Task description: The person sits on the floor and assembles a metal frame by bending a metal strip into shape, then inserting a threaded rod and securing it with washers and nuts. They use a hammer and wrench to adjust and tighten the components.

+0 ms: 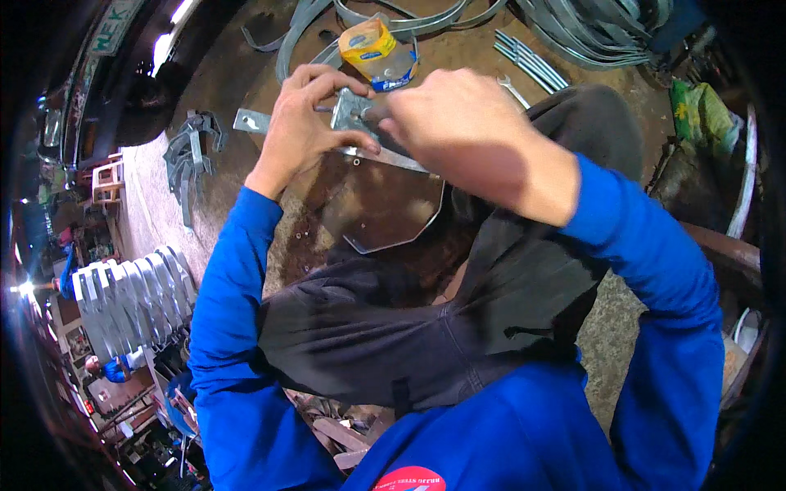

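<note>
the bracket (347, 110) lies between both hands, just right of the left hand (304, 131), which pinches it between thumb and fingers, while the right hand (468, 123) curls at its right side, contents hidden.

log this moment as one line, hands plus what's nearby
left hand: gripping metal piece | right hand: at its right side, grip unclear | nearby: yellow-and-blue container, metal rods, wrench

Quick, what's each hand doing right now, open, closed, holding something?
Left hand: holding the metal plate.
Right hand: grip curled at the plate; what it holds, if anything, cannot be told.
</note>
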{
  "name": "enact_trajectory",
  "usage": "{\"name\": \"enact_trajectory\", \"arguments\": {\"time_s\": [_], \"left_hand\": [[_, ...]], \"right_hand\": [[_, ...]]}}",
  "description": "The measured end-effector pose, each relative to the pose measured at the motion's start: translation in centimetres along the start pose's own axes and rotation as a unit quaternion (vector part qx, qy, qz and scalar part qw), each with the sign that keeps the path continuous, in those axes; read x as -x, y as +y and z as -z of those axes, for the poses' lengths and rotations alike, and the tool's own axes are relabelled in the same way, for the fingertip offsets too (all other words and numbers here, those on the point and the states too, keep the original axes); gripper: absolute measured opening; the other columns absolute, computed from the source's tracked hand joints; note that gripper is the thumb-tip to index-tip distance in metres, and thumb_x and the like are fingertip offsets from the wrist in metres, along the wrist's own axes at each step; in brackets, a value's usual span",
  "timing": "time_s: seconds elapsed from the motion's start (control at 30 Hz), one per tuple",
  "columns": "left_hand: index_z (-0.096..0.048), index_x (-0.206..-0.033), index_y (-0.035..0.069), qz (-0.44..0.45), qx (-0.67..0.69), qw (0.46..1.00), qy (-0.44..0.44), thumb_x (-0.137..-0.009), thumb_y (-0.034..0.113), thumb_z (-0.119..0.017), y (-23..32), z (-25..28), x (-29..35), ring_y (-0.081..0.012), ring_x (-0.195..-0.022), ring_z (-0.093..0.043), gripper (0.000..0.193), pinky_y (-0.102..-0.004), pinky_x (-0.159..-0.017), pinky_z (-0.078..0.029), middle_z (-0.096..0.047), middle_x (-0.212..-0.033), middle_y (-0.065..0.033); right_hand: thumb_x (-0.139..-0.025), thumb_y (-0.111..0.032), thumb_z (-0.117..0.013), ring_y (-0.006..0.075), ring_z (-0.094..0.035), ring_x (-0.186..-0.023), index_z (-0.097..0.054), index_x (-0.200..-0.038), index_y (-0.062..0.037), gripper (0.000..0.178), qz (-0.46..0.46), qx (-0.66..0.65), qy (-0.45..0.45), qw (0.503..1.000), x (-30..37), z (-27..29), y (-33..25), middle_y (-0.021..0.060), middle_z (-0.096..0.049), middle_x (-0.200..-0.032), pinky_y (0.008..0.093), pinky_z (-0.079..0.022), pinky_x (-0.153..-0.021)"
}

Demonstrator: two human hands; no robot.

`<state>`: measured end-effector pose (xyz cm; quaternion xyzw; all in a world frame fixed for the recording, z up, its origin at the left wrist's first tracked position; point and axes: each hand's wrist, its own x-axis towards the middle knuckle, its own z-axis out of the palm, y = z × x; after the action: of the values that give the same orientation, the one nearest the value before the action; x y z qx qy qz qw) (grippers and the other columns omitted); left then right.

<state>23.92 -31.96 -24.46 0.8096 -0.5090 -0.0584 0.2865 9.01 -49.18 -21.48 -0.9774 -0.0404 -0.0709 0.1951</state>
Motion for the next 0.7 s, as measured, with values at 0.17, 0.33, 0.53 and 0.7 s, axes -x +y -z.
{"name": "enact_trajectory", "arguments": {"time_s": [0.17,0.33,0.53,0.7], "left_hand": [[-0.069,-0.096,0.015,0.004,-0.044,0.999,0.004,-0.048,0.028,-0.088,-0.1,0.5,0.0,-0.0270,-0.107,-0.052,0.054,-0.0384,-0.093,-0.043,-0.059,-0.106,-0.0062],[-0.069,-0.095,0.015,-0.005,-0.041,0.999,0.009,-0.048,0.027,-0.088,-0.7,0.7,-0.1,-0.0271,-0.107,-0.052,0.053,-0.0378,-0.093,-0.043,-0.058,-0.106,-0.0066],[-0.068,-0.097,0.014,-0.014,-0.060,0.998,0.006,-0.048,0.027,-0.089,0.6,-0.3,-0.3,-0.0270,-0.108,-0.051,0.054,-0.0383,-0.093,-0.042,-0.058,-0.106,-0.0067],[-0.069,-0.095,0.015,-0.026,-0.054,0.998,-0.008,-0.047,0.025,-0.088,-0.3,0.7,0.0,-0.0259,-0.108,-0.051,0.053,-0.0387,-0.094,-0.041,-0.060,-0.102,-0.0050]], "right_hand": [[-0.083,-0.025,-0.060,0.0341,-0.063,-0.071,-0.068,-0.083,-0.0078,0.019,0.050,0.014,0.040,0.998,0.1,0.2,1.5,0.0154,-0.064,-0.072,0.0446,-0.049,-0.060],[-0.084,-0.026,-0.059,0.0339,-0.064,-0.071,-0.068,-0.083,-0.0067,0.021,0.069,0.006,0.053,0.996,-1.2,-0.8,0.9,0.0169,-0.064,-0.070,0.0445,-0.051,-0.063],[-0.074,-0.018,-0.067,0.0328,-0.068,-0.077,-0.068,-0.084,-0.0020,0.019,0.025,-0.032,-0.003,0.999,-1.2,-0.7,0.5,0.0202,-0.067,-0.079,0.0414,-0.055,-0.065],[-0.077,-0.015,-0.062,0.0354,-0.067,-0.076,-0.066,-0.082,-0.0009,0.015,0.020,-0.030,-0.013,0.999,0.8,1.1,0.1,0.0211,-0.065,-0.077,0.0418,-0.055,-0.064]]}}
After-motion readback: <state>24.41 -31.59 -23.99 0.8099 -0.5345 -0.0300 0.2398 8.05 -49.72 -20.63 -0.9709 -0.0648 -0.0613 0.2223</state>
